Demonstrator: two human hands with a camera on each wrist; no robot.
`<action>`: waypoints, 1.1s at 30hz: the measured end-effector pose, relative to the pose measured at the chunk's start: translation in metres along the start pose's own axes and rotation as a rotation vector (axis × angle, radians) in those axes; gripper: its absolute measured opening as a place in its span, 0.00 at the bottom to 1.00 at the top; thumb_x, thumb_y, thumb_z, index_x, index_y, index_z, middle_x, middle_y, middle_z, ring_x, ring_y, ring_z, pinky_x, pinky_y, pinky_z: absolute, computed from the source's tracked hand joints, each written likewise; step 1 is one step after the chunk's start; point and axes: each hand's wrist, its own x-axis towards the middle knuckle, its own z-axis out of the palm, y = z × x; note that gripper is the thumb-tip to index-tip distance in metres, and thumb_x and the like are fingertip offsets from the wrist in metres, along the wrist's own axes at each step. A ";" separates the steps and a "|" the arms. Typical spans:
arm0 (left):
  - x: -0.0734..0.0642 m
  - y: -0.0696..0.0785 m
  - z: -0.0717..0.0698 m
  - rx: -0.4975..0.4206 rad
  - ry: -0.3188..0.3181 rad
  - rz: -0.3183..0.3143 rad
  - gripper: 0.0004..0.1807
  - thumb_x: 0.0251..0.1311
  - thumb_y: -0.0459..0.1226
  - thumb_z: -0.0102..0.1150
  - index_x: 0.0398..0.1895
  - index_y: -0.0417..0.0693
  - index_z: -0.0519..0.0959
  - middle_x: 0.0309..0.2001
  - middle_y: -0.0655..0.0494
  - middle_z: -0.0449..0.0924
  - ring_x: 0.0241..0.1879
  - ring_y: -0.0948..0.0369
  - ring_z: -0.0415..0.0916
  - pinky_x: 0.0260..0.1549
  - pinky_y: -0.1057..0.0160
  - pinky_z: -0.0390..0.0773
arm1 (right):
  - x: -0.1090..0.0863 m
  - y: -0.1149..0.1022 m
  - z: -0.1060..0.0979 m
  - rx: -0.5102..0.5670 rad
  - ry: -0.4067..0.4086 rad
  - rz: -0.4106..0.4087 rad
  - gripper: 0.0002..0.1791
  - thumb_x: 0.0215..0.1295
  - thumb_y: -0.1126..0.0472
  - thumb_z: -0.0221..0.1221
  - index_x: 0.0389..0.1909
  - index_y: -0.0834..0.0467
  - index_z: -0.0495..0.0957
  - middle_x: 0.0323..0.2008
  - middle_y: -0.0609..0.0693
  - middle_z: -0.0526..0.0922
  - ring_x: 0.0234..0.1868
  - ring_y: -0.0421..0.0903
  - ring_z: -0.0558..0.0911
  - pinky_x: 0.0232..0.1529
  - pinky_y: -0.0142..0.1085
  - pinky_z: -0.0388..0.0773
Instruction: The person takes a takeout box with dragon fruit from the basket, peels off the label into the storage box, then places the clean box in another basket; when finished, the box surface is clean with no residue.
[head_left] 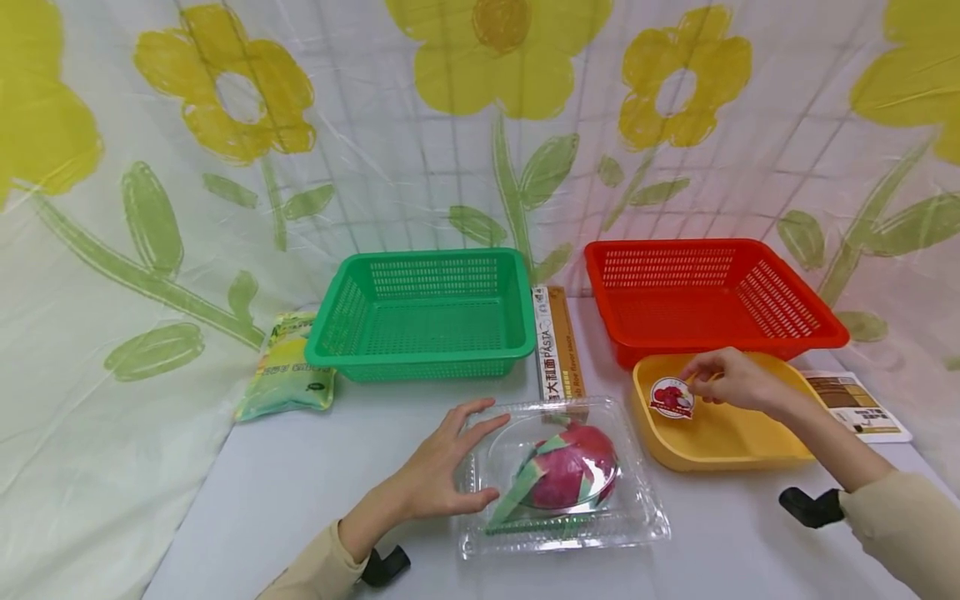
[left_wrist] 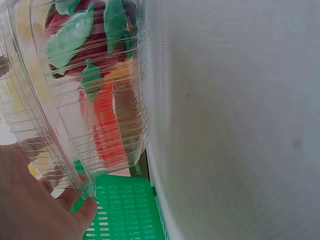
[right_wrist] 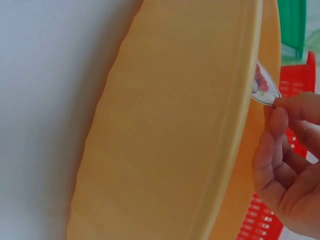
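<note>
A white table (head_left: pixel 300 483) is seen, with a green basket (head_left: pixel 420 312) at the far left and a red basket (head_left: pixel 708 296) at the far right. A yellow tray (head_left: pixel 712 429) is set just near of the red basket. At the near centre a clear box (head_left: pixel 558 479) with a dragon fruit (head_left: pixel 570 475) inside is steadied by the left hand (head_left: pixel 438 471), whose fingers are spread and relaxed against its left side. A round sticker (head_left: pixel 671 397) is pinched between thumb and fingertips of the right hand (head_left: pixel 731 379), above the tray's left rim. The sticker could be curled or stuck to the fingers if the pinch is pressed on its adhesive face; the light box could be slid if pushed sideways.
</note>
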 end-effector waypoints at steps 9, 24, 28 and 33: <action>0.001 0.000 0.000 0.031 0.007 0.016 0.49 0.48 0.56 0.66 0.75 0.58 0.61 0.74 0.49 0.52 0.71 0.50 0.55 0.57 0.40 0.71 | -0.001 0.013 -0.001 -0.055 -0.009 -0.039 0.12 0.60 0.74 0.59 0.44 0.73 0.80 0.31 0.53 0.80 0.26 0.45 0.74 0.26 0.33 0.78; 0.002 -0.001 0.000 0.013 0.003 0.007 0.48 0.47 0.55 0.67 0.74 0.55 0.62 0.74 0.48 0.53 0.72 0.51 0.54 0.57 0.39 0.71 | -0.002 0.029 -0.005 -0.042 -0.028 0.034 0.16 0.62 0.71 0.61 0.47 0.78 0.76 0.30 0.54 0.81 0.25 0.49 0.76 0.26 0.34 0.79; 0.001 0.000 0.000 0.010 -0.001 0.002 0.48 0.47 0.55 0.66 0.75 0.56 0.62 0.74 0.49 0.52 0.72 0.51 0.54 0.56 0.39 0.71 | -0.002 0.029 -0.006 -0.058 -0.011 0.023 0.16 0.65 0.69 0.60 0.46 0.78 0.75 0.31 0.56 0.82 0.27 0.49 0.79 0.27 0.38 0.80; 0.000 0.000 -0.001 0.007 -0.005 -0.007 0.49 0.48 0.56 0.66 0.75 0.57 0.61 0.75 0.49 0.52 0.72 0.51 0.54 0.57 0.39 0.70 | -0.005 0.024 -0.008 -0.052 0.026 0.022 0.17 0.67 0.66 0.60 0.49 0.77 0.75 0.35 0.59 0.83 0.29 0.52 0.81 0.29 0.40 0.82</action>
